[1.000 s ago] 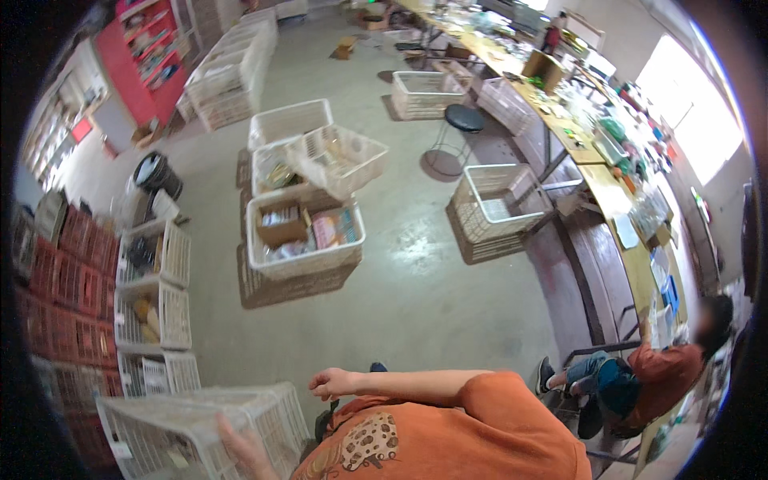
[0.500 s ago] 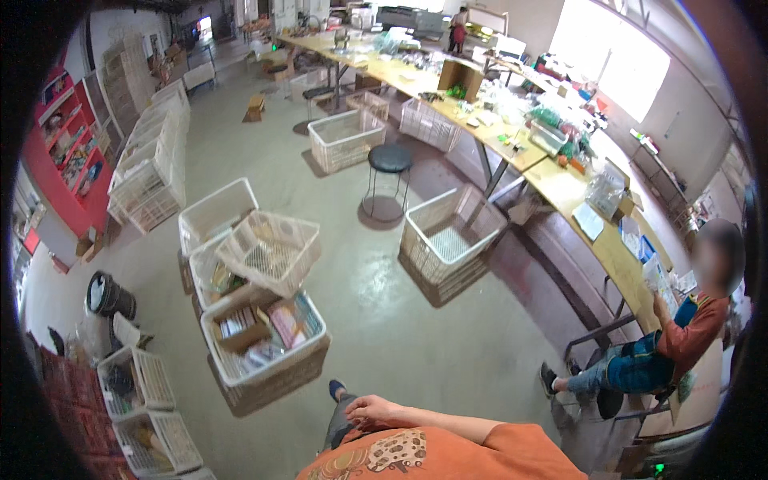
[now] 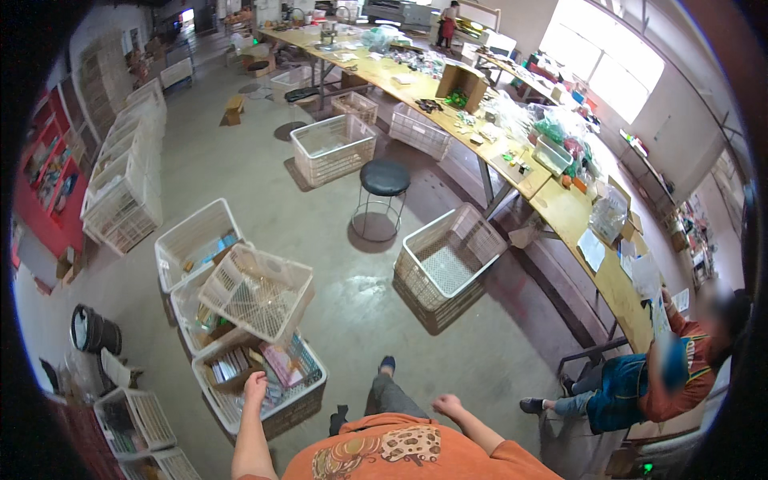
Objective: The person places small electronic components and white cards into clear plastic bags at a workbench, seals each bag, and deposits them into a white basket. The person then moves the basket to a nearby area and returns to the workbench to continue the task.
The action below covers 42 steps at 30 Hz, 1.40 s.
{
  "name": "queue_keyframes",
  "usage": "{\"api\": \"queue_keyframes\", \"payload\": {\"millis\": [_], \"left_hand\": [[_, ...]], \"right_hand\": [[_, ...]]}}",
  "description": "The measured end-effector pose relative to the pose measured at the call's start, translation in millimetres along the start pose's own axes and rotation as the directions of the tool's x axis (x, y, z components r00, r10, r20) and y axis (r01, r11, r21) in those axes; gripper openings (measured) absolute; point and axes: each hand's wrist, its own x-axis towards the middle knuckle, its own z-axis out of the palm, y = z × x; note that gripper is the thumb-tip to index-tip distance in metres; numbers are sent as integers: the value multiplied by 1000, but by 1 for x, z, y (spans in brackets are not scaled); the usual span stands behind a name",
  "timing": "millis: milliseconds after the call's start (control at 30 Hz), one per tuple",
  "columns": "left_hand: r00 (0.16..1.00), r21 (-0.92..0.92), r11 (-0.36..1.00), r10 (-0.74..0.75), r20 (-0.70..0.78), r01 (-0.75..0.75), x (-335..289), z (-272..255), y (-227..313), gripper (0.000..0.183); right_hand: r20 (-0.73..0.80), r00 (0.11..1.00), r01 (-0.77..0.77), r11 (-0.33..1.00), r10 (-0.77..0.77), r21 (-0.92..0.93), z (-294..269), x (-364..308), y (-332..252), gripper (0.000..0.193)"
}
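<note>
My left hand (image 3: 254, 390) hangs over the near edge of a white plastic crate (image 3: 316, 376), holding nothing, its fingers loosely apart. Inside that crate lie a cardboard box, small packages and a pink pack (image 3: 280, 364). Whether the hand touches anything in there I cannot tell. Out to the right of my orange shirt, my right hand (image 3: 448, 404) is curled into a loose fist above the floor, with nothing visible in it. Tilted across the crates behind is another pale crate (image 3: 260, 292), and a further white crate (image 3: 200, 240) stands beyond it.
An open white crate (image 3: 448, 260) stands ahead to the right, near a black round stool (image 3: 384, 178). A long cluttered worktable (image 3: 552, 192) runs along the right, where a person (image 3: 640, 376) sits holding papers. Stacked crates (image 3: 124, 192) and a black bin (image 3: 96, 330) are at left.
My hands have parted: the left arm has come into view beside the crate, and the right hand has moved right from my front. The view has shifted forward, and the seated person has leaned over.
</note>
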Motion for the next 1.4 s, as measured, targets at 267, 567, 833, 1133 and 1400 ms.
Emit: {"api": "queue_keyframes", "payload": {"millis": [267, 567, 833, 1133, 1400], "left_hand": [[950, 357, 927, -207, 234, 114, 46, 118, 93, 20], [849, 407, 911, -267, 456, 68, 165, 201, 197, 24], [802, 412, 911, -262, 537, 22, 335, 234, 274, 29], [810, 403, 914, -273, 519, 49, 596, 207, 386, 35], [908, 242, 961, -215, 360, 132, 776, 215, 516, 30]], "right_hand": [[276, 769, -586, 808, 577, -58, -41, 85, 132, 26], [-125, 976, 197, 966, -178, 167, -219, 303, -176, 26], [-303, 940, 232, 945, -158, 228, -340, 411, -358, 26], [164, 888, -432, 902, 429, -18, -276, 441, -345, 30], [-3, 943, -312, 890, 332, 333, -309, 504, -442, 28]]}}
